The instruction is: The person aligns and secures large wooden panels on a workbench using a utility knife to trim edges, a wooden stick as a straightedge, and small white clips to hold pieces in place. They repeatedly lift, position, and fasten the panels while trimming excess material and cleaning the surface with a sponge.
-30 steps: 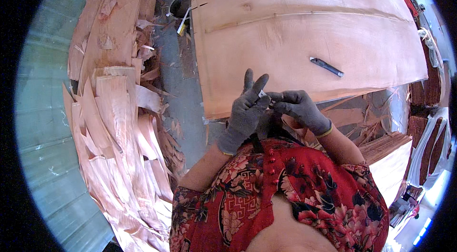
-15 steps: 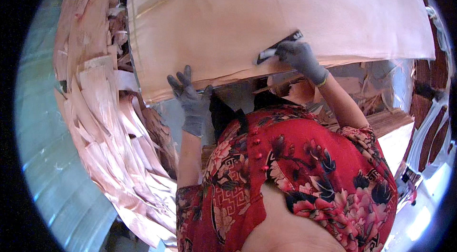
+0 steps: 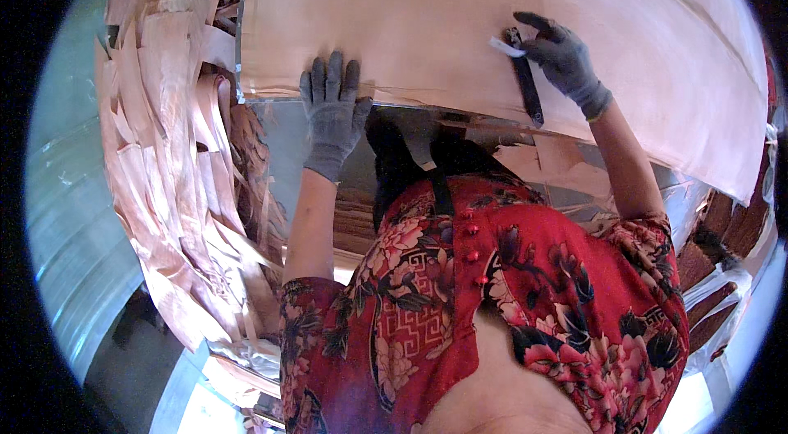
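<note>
My left hand (image 3: pixel 332 106), in a grey glove, lies flat with fingers stretched over the near edge of a large pale wood veneer sheet (image 3: pixel 394 15). My gloved right hand (image 3: pixel 566 65) is above the sheet, farther right. Its thumb side meets the upper end of a long, narrow black tool (image 3: pixel 528 89), which slants toward the sheet's near edge. A whitish strip (image 3: pixel 505 47) sticks out leftward beside that end. The forefinger stretches away from the tool, while the other fingers curl. The exact kind of tool and the fingers' hidden grip cannot be made out.
Long, ragged veneer strips (image 3: pixel 168 147) are heaped along the left. A translucent greenish sheet (image 3: pixel 70 163) stands beyond them. Torn veneer pieces (image 3: pixel 574 167) lie below the near edge on the right. Brown stacked material with white plastic (image 3: pixel 714 294) is at the far right.
My left hand has come down flat onto the veneer edge. My right hand has moved up and right. The black tool has turned from a sideways slant to nearly upright in view.
</note>
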`<state>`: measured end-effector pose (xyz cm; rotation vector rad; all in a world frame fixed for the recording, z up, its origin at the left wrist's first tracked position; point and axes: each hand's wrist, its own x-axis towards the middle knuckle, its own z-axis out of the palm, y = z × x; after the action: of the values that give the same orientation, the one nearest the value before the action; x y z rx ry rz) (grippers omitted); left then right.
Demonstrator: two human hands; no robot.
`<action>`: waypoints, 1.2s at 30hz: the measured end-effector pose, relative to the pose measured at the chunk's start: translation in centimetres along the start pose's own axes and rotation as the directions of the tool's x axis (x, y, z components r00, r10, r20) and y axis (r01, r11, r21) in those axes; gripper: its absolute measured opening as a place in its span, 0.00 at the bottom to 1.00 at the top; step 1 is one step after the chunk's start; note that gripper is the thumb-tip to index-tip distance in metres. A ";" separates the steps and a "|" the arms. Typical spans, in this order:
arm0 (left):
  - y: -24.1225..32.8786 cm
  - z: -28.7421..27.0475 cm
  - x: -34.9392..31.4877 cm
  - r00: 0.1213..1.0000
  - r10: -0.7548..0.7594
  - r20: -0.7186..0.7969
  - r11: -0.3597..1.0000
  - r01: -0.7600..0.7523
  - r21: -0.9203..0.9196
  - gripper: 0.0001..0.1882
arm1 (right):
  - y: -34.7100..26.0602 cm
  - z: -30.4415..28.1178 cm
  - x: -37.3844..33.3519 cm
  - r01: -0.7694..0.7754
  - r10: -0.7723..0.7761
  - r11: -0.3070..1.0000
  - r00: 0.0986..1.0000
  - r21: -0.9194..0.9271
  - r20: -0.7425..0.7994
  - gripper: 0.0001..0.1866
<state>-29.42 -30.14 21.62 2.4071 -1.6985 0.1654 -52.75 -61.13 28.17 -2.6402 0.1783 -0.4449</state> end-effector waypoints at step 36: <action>1.9 -0.6 0.3 0.976 -0.211 -0.061 0.959 0.194 -0.206 0.29 | -10.4 7.8 9.5 -0.169 0.090 0.985 0.697 0.041 0.711 0.18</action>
<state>-31.13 -30.90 22.46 2.3695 -1.3530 0.0606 -40.64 -50.49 29.01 -2.4665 0.0846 0.6142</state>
